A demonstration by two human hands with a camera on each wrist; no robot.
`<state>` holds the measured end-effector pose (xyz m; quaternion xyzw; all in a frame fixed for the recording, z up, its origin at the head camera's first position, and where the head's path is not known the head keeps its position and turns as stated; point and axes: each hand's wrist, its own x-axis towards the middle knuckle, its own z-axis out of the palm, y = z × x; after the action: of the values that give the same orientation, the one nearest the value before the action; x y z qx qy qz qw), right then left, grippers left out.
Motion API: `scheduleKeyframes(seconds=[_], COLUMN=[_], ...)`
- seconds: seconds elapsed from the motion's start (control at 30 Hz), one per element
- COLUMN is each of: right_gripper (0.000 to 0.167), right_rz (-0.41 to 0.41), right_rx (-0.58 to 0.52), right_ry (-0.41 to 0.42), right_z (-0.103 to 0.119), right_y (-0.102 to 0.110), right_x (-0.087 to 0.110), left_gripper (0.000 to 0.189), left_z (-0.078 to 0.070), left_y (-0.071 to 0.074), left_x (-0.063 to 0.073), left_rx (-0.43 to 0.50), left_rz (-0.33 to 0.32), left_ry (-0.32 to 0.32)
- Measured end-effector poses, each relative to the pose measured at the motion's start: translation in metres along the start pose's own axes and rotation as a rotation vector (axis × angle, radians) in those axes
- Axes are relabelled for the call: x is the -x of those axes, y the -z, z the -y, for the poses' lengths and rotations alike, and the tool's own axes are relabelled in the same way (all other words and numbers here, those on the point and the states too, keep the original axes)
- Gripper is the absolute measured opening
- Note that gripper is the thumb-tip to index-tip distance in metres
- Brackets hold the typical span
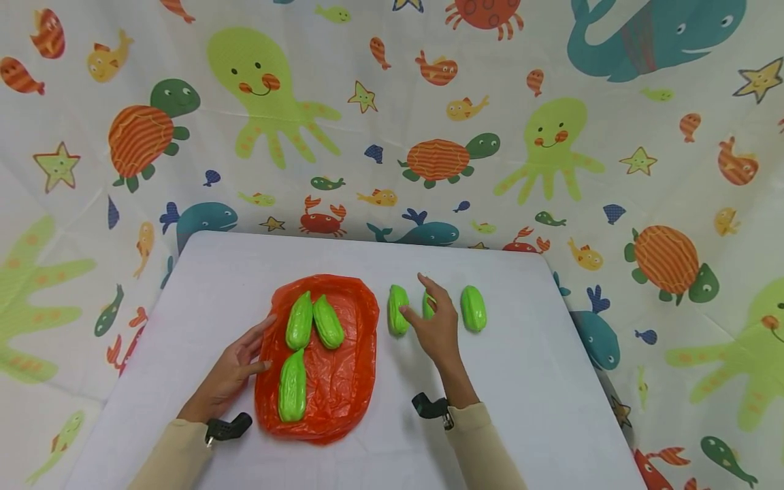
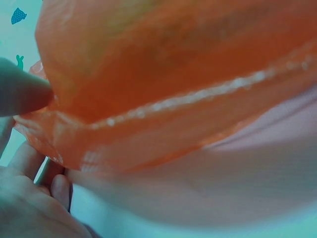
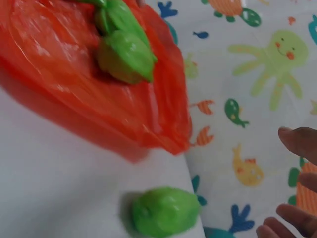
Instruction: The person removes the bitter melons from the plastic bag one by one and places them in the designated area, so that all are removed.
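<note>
A red plastic bag (image 1: pixel 337 388) lies spread open on the table, with three glossy green gourd-like vegetables inside: two side by side at the far end (image 1: pixel 299 321) and one nearer (image 1: pixel 292 388). At its left edge, my left hand (image 1: pixel 229 374) holds the bag's rim between thumb and fingers, as the left wrist view shows. To the right of the bag stand three more green gourds in a row: a left one (image 1: pixel 399 312), a middle one (image 1: pixel 428 306) partly hidden by my hand, and a right one (image 1: pixel 474 309). Over the middle one hovers my right hand (image 1: pixel 441 333), thumb and fingers spread, holding nothing.
A white table (image 1: pixel 520 395) carries everything. Behind it and around its sides hangs a white cloth (image 1: pixel 380 286) printed with sea animals. Each wrist wears a black camera mount (image 1: pixel 228 427).
</note>
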<state>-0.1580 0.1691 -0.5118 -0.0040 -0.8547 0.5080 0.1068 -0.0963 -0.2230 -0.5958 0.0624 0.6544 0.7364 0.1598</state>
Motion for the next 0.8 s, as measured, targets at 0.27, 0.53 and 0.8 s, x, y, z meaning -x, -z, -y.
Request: scheduleKeyframes(seconds=[0.27, 0.53, 0.8], right_gripper=[0.070, 0.073, 0.073], right_rz=[0.124, 0.218, 0.299], right_rx=[-0.050, -0.057, -0.034], right_ry=[0.013, 0.008, -0.007], right_z=[0.008, 0.016, 0.017], right_y=[-0.042, -0.068, -0.087], right_x=[0.020, 0.027, 0.032], left_gripper=[0.081, 0.082, 0.082], left_z=[0.001, 0.001, 0.000], left_y=[0.001, 0.000, -0.001], left_x=[0.000, 0.000, 0.000], left_rx=[0.017, 0.009, -0.015], left_rz=[0.008, 0.000, -0.009], left_ry=[-0.013, -0.006, 0.010])
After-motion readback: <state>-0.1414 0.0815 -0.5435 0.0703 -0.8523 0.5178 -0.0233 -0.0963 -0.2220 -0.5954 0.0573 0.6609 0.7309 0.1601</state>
